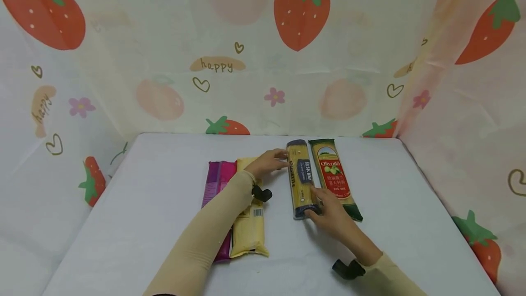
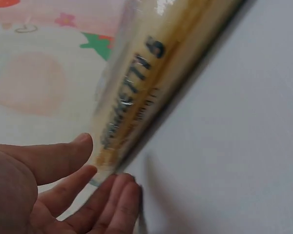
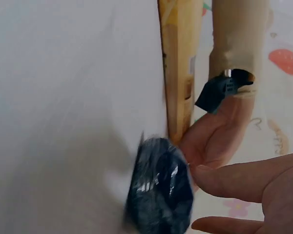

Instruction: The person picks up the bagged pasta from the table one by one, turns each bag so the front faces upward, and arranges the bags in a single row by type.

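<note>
A clear spaghetti pack (image 1: 300,172) with dark blue ends stands lengthwise between the two hands. At its upper left edge is my left hand (image 1: 269,161), fingers loosely extended. In the left wrist view the fingertips (image 2: 129,187) are right at the pack's end, thumb apart from them. My right hand (image 1: 330,214) is at the near end, thumb and fingers spread around its right corner. The right wrist view has the thumb (image 3: 224,180) beside the dark blue end (image 3: 161,185), which is blurred. Just right lies a red-labelled green pasta pack (image 1: 334,177).
Left of the hands, a purple pack (image 1: 213,186) and a yellow pack (image 1: 248,236) lie side by side, partly covered by the left sleeve (image 1: 205,236). A white cloth (image 1: 164,186) covers the table. Strawberry-print curtains (image 1: 255,26) enclose the back and sides.
</note>
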The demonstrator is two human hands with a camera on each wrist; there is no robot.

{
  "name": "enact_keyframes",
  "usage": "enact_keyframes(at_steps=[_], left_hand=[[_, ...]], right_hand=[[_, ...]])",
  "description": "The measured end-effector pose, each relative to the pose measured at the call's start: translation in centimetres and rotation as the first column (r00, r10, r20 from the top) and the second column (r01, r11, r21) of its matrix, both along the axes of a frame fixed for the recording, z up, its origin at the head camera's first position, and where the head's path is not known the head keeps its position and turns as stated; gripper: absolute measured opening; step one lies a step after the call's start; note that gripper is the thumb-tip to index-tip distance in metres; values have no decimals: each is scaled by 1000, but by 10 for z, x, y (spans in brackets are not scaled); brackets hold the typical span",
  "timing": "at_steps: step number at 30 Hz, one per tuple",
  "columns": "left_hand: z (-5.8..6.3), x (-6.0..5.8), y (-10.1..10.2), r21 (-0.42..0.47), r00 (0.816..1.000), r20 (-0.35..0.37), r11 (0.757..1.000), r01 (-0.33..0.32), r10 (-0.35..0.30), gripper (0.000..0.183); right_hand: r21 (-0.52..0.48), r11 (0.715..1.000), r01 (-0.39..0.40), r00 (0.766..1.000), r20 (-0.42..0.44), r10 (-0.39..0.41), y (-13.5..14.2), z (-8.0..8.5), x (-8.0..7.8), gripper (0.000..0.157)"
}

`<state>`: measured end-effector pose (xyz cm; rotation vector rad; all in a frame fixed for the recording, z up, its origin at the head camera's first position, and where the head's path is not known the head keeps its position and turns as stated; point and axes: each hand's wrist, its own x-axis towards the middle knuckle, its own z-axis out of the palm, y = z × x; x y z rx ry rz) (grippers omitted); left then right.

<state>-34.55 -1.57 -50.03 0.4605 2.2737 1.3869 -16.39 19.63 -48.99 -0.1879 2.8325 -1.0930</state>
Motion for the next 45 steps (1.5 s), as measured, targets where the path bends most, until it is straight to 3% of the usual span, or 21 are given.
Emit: enact_keyframes(at_steps=[4,10,15,19,28,34,39,45], left_hand=[[10,2,-14,-18,998,-36,999,44,-45,53],[25,5,-40,-26,991,-119,998,64,-67,55],[40,10,-68,-41,976,-193,995,91,-97,51],[44,11,-90,-91,966,-238,992,84,-104,50],[32,13,-116,-228,967,-234,973,46,-100,58],[20,17,-126,-349,962,-224,935,72,-157,69],[16,13,-132,-427,958,-227,902,62,-173,77],[11,10,-130,-440,958,-224,896,66,-180,74]], right_hand=[[-17,999,-38,996,-83,36,-11,6,4,71],[-3,994,-111,967,-233,107,-30,2,10,71],[-34,983,-181,963,-207,170,-44,1,14,71],[-46,975,-215,968,-145,207,-54,2,16,73],[-68,944,-323,945,-82,318,-71,-2,18,84],[5,914,-407,913,-41,406,-85,-5,19,93],[50,904,-424,906,19,424,-96,-2,19,108],[93,890,-445,895,70,440,-107,-1,20,123]])
